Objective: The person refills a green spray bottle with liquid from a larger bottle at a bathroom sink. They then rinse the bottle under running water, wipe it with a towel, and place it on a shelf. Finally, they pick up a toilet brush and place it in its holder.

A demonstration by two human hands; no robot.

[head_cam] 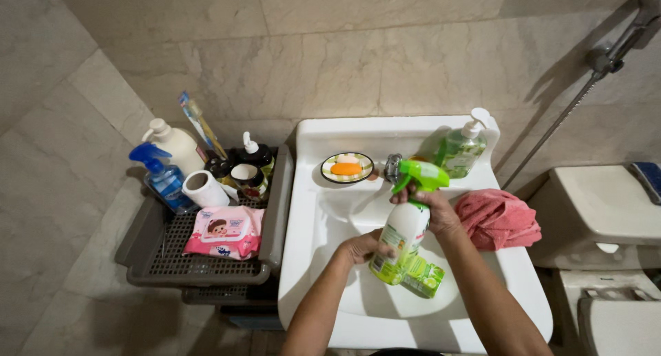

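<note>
Over the basin of a white sink (313, 225) I hold a white spray bottle (403, 235) with a green trigger head and green label. My right hand (434, 208) grips its neck just under the trigger head. My left hand (361, 246) steadies the lower body of the bottle from the left. The bottle is tilted slightly, with its nozzle toward the back right.
On the sink rim sit a soap dish with orange soap (347, 168), a green pump bottle (461, 149) and a pink cloth (497, 218). Left stands a grey basket rack (158, 253) with a blue spray bottle (162, 177), a white pump bottle, a tissue roll and a pink wipes pack (224, 232). A toilet (606, 218) is right.
</note>
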